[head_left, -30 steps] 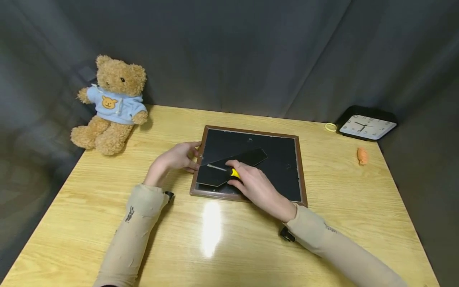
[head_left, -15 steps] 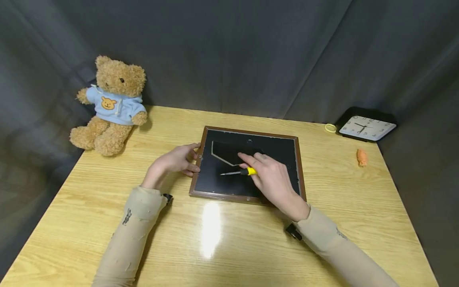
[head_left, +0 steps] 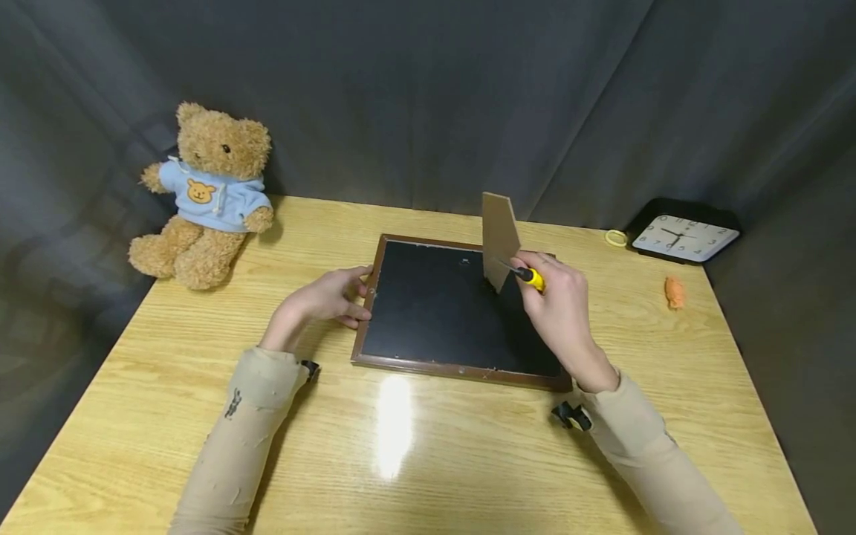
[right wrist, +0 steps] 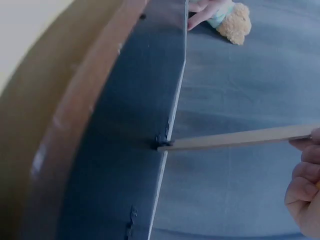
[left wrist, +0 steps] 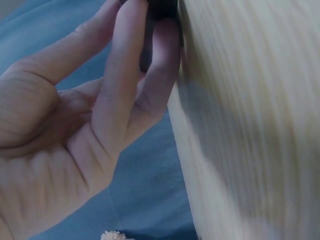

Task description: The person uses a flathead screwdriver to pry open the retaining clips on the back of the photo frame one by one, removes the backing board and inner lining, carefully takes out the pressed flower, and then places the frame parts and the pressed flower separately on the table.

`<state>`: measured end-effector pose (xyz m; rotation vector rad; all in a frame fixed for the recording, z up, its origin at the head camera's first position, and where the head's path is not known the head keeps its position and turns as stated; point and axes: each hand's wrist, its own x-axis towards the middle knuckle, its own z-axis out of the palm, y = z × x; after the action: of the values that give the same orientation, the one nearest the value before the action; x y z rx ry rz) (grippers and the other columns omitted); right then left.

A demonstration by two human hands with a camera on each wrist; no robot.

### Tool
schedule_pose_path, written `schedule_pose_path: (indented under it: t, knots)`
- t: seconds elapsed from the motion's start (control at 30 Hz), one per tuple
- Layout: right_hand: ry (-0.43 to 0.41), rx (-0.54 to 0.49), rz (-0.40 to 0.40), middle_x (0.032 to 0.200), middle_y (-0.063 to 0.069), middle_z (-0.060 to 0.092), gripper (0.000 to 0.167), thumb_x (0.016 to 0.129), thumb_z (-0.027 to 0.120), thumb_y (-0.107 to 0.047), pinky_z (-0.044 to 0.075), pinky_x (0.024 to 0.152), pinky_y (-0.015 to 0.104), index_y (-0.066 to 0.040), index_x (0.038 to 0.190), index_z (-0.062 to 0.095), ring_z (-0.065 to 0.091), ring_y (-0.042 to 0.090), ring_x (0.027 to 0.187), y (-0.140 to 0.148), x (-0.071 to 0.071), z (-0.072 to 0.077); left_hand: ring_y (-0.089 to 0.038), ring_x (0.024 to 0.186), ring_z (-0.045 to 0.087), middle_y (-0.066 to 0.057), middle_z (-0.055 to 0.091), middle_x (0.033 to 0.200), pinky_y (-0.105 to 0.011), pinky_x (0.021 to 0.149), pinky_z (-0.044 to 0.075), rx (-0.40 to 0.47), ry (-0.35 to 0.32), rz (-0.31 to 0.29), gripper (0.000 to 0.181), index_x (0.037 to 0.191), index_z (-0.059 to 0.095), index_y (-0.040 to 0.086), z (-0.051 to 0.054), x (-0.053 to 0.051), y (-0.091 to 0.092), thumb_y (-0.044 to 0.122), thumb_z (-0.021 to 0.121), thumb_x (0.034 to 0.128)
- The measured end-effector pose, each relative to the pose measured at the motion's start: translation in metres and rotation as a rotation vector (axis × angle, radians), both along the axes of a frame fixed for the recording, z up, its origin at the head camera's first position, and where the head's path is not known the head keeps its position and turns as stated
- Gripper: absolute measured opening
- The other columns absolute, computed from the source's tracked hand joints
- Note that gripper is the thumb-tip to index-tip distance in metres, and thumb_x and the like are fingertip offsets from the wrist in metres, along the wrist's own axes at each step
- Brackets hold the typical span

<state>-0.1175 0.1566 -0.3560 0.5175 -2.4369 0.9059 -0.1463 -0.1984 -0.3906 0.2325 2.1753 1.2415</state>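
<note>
A brown-edged picture frame [head_left: 428, 319] lies face down on the table, its black back up. Its stand leg [head_left: 498, 238], a brown board, is raised steeply from the hinge, also seen edge-on as a stand leg [right wrist: 235, 139] in the right wrist view. My right hand [head_left: 560, 308] pinches the leg's edge and keeps a yellow-and-black screwdriver [head_left: 531, 278] in its grip, shaft pointing left. At the frame's left edge, my left hand [head_left: 328, 296] holds the rim between thumb and fingers; in the left wrist view the fingertips [left wrist: 165, 40] meet the dark edge.
A teddy bear [head_left: 207, 197] in a blue hoodie sits at the back left. At the back right are a black clock [head_left: 685, 234], a yellow ring [head_left: 616, 238] and a small orange object [head_left: 675, 293]. A dark curtain [head_left: 414, 104] hangs behind the wooden table [head_left: 321, 461].
The stand leg has swung up from lying flat on the backing, turned by my right hand, which moved right with the screwdriver. My left hand has stayed at the frame's edge.
</note>
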Motion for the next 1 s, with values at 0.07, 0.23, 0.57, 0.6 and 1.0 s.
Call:
schedule_pose_path:
  t: [0.07, 0.23, 0.57, 0.6, 1.0]
  knots:
    - [-0.002, 0.002, 0.014, 0.100, 0.021, 0.079, 0.016, 0.095, 0.079, 0.002, 0.058, 0.070, 0.053, 0.007, 0.110, 0.079, 0.074, 0.039, 0.081, -0.001, 0.002, -0.002, -0.023, 0.089, 0.073, -0.028, 0.049, 0.133, -0.036, 0.076, 0.065, 0.001, -0.002, -0.003, 0.093, 0.169, 0.012, -0.005, 0.000, 0.000, 0.000, -0.016, 0.070, 0.0961]
    - [0.006, -0.003, 0.026, 0.100, 0.021, 0.078, 0.017, 0.095, 0.079, 0.000, 0.058, 0.070, 0.052, 0.006, 0.110, 0.079, 0.074, 0.039, 0.082, -0.004, 0.007, -0.004, -0.024, 0.091, 0.073, -0.028, 0.048, 0.134, -0.035, 0.077, 0.065, 0.015, -0.006, -0.021, 0.093, 0.169, 0.011, -0.004, -0.001, 0.001, 0.000, -0.016, 0.068, 0.0970]
    - [-0.056, -0.022, 0.005, 0.079, 0.013, 0.068, 0.032, 0.091, 0.082, 0.002, 0.042, 0.060, 0.037, 0.001, 0.122, 0.073, 0.057, 0.028, 0.064, -0.002, 0.016, -0.006, -0.033, 0.104, 0.072, -0.034, 0.044, 0.141, -0.038, 0.086, 0.064, 0.058, -0.008, -0.079, 0.089, 0.168, 0.004, -0.007, -0.003, 0.001, -0.007, -0.016, 0.062, 0.1008]
    - [-0.068, -0.026, 0.011, 0.078, 0.012, 0.065, 0.034, 0.091, 0.082, 0.003, 0.040, 0.059, 0.036, 0.000, 0.123, 0.072, 0.054, 0.027, 0.064, -0.002, 0.018, -0.005, -0.034, 0.105, 0.072, -0.035, 0.043, 0.142, -0.039, 0.087, 0.064, 0.057, -0.003, -0.083, 0.089, 0.167, 0.004, -0.007, -0.003, 0.001, -0.007, -0.016, 0.062, 0.1008]
    - [-0.213, 0.198, 0.507, 0.117, 0.007, 0.053, 0.041, 0.097, 0.064, 0.018, 0.048, 0.085, 0.040, -0.004, 0.131, 0.057, 0.051, 0.022, 0.103, 0.011, 0.041, 0.005, -0.036, 0.103, 0.068, -0.036, 0.017, 0.167, -0.035, 0.085, 0.064, 0.070, 0.077, -0.073, 0.091, 0.166, 0.010, -0.011, -0.003, 0.003, -0.008, -0.016, 0.068, 0.0967]
